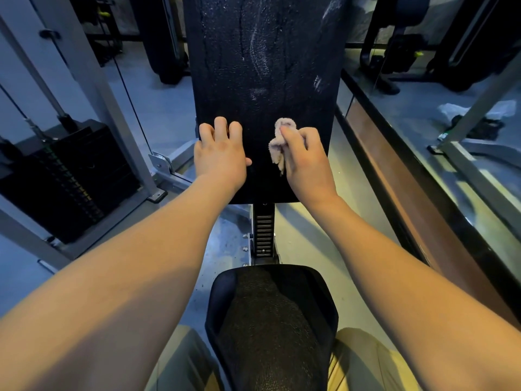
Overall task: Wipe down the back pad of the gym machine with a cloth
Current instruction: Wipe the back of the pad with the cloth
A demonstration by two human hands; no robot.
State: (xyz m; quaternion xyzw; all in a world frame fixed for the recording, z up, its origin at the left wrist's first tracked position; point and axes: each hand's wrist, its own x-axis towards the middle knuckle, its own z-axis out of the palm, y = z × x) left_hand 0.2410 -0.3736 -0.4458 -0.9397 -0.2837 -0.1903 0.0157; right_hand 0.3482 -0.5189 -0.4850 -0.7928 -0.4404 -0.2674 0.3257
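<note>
One black back pad (265, 80), upright above the seat (272, 320), is streaked with whitish smears. A crumpled beige cloth (277, 145) is pinched against its lower part by the right hand (306, 162); the left hand (220, 156) is pressed flat beside it, fingers spread.

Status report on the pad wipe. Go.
Left hand flat on back pad, bracing. Right hand gripping cloth against lower pad. Streaks above. Nothing in the way.
</note>
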